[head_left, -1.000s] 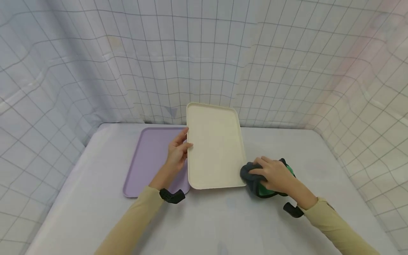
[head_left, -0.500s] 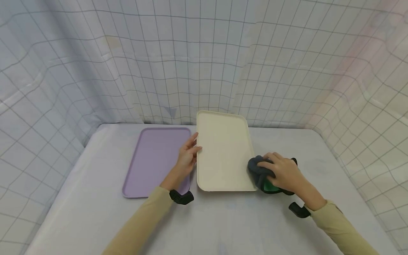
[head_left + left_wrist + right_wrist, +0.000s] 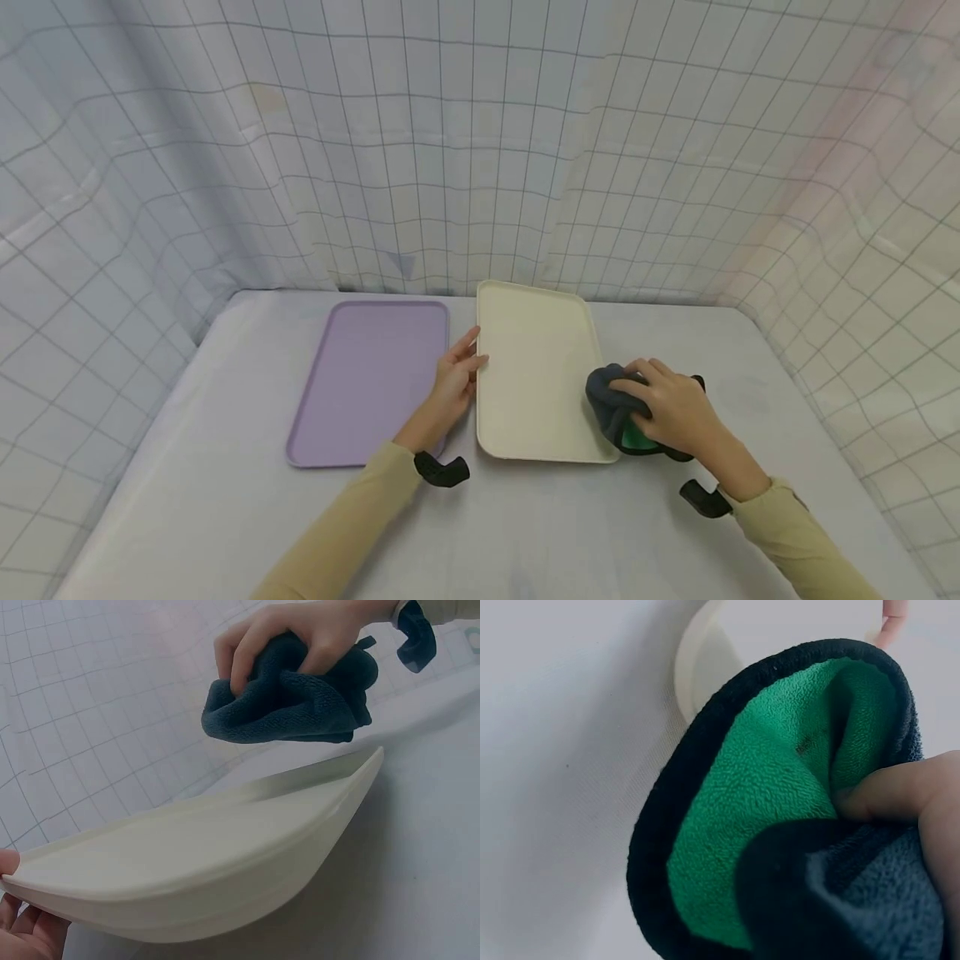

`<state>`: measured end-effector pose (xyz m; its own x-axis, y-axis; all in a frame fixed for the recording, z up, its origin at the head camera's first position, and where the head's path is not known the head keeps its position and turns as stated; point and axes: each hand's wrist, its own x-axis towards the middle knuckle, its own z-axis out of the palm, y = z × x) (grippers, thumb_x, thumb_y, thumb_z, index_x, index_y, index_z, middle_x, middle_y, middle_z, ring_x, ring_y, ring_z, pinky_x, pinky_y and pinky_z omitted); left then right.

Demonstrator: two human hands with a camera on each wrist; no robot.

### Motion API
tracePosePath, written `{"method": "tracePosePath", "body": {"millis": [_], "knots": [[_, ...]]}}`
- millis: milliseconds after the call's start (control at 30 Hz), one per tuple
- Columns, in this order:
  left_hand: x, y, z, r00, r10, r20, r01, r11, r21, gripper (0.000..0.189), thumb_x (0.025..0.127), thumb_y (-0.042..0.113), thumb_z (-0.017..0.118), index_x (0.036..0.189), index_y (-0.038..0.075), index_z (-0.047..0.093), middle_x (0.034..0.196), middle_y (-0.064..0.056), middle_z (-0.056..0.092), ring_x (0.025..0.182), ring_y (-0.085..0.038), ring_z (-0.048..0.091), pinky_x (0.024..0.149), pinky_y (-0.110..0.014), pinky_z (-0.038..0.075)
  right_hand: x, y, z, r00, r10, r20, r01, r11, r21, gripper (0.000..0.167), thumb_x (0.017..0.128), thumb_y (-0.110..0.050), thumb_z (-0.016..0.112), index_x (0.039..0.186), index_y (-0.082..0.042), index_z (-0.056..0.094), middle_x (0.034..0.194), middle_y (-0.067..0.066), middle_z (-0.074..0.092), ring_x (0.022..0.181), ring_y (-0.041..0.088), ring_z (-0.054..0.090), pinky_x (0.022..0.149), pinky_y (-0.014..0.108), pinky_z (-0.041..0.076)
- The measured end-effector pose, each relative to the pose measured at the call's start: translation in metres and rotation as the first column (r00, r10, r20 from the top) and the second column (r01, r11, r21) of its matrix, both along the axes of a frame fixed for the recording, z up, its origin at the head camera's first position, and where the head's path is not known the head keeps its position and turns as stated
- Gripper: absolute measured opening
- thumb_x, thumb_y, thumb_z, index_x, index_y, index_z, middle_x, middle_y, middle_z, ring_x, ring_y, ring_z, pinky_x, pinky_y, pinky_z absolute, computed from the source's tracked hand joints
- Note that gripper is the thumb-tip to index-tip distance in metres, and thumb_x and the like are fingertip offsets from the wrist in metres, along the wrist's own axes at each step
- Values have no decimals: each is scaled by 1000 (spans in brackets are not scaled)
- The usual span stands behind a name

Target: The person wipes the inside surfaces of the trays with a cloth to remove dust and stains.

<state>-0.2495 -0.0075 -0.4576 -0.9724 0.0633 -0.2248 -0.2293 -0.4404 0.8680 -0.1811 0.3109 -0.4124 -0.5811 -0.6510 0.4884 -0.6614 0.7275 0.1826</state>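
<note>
A cream tray (image 3: 536, 375) is tilted, its left side raised off the white table. My left hand (image 3: 453, 379) pinches that left edge, thumb on top and fingers beneath, as the left wrist view shows. My right hand (image 3: 671, 408) grips a bunched cleaning cloth (image 3: 292, 697), dark blue-grey on one side and green on the other with a black border. In the left wrist view the cloth hangs above the tray's far end. The right wrist view shows the green side of the cloth (image 3: 742, 802) and the thumb pressed into a fold.
A lilac tray (image 3: 367, 383) lies flat on the white-covered table (image 3: 525, 533), left of the cream one. White curtains with a dark grid (image 3: 480, 150) stand behind the table and along both sides.
The cream tray, in my left hand, has moved right and lower, away from over the lilac tray. My right hand with the cloth has shifted slightly right.
</note>
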Motion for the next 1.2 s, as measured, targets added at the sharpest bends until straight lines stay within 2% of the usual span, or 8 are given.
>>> {"method": "tracePosePath", "body": {"millis": [233, 533, 767, 867, 967, 1100, 1200], "knots": [[2, 4, -6, 999, -8, 35, 8, 1000, 8, 59, 90, -8, 53, 143, 16, 46, 141, -14, 48, 58, 0, 57, 49, -12, 46, 1, 0, -2, 1000, -17, -3, 17, 1000, 3, 41, 63, -11, 81, 103, -16, 74, 102, 10, 61, 80, 23, 61, 40, 18, 30], [2, 4, -17, 999, -13, 45, 14, 1000, -8, 58, 92, -6, 51, 146, 14, 42, 140, -18, 47, 64, 0, 58, 54, -14, 49, 1, -1, -4, 1000, -21, 0, 21, 1000, 1, 41, 64, -12, 81, 104, -16, 73, 103, 9, 62, 81, 23, 61, 41, 19, 32], [1, 4, -17, 997, -51, 53, 53, 998, -41, 59, 95, -2, 49, 150, 14, 34, 146, -18, 42, 73, -3, 61, 62, -17, 51, 0, -2, -5, 1000, -15, 2, 15, 1000, 0, 40, 64, -12, 81, 104, -17, 74, 103, 9, 62, 81, 23, 62, 41, 19, 32], [0, 4, -16, 996, -60, 61, 64, 995, -77, 59, 96, -1, 47, 151, 11, 29, 148, -18, 40, 85, -6, 62, 67, -18, 51, 0, -3, -5, 1000, -7, 0, 7, 1000, -2, 40, 65, -13, 81, 104, -17, 74, 103, 10, 62, 81, 23, 61, 41, 19, 33], [0, 3, -14, 994, -75, 80, 85, 989, -125, 60, 96, 1, 46, 152, 9, 25, 151, -17, 37, 106, -17, 60, 77, -21, 51, 0, -4, -6, 1000, -5, -3, 5, 1000, -6, 40, 65, -13, 81, 104, -17, 74, 103, 9, 62, 80, 23, 61, 41, 19, 32], [-2, 3, -11, 990, -89, 108, 108, 976, -191, 62, 95, 1, 46, 152, 7, 23, 154, -17, 31, 132, -29, 45, 99, -34, 47, -1, -5, -7, 1000, -7, -6, 6, 1000, -5, 41, 64, -12, 81, 104, -17, 74, 103, 9, 62, 79, 22, 61, 40, 19, 31], [-4, 2, -8, 988, -93, 122, 123, 957, -262, 63, 94, 2, 47, 152, 6, 24, 155, -18, 29, 139, -33, 36, 109, -41, 39, -1, -5, -7, 1000, -8, -9, 8, 1000, -3, 41, 64, -13, 81, 104, -17, 74, 103, 9, 62, 79, 22, 60, 40, 18, 30]]}}
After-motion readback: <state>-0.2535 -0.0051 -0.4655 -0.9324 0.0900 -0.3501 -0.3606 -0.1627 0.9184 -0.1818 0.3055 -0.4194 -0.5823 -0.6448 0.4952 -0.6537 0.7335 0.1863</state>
